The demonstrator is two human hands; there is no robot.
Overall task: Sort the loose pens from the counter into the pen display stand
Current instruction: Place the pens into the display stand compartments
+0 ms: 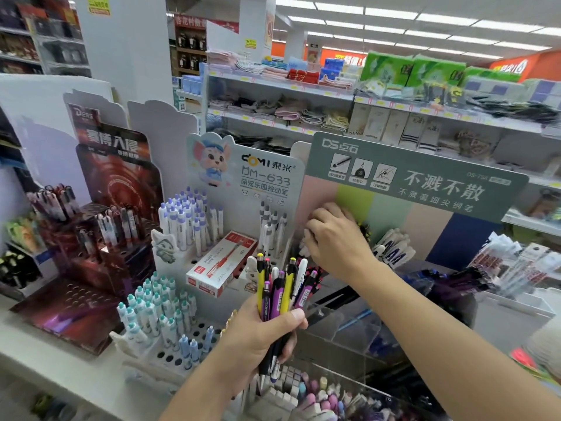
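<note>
My left hand grips a bundle of loose pens upright in front of me: yellow, purple, black and white barrels, clickers up. My right hand reaches into the pen display stand with the grey-green header card. Its back faces me and its fingers curl down around a white pen at the stand's left side. More white pens with dark print stand in the same stand, just right of that hand. The stand's holes below my right hand are hidden.
Left of this stand is a white cartoon-mouse stand with purple-capped pens, a red-and-white pen box and teal-capped pens. A dark red stand is further left. Clear acrylic bins and erasers lie near me.
</note>
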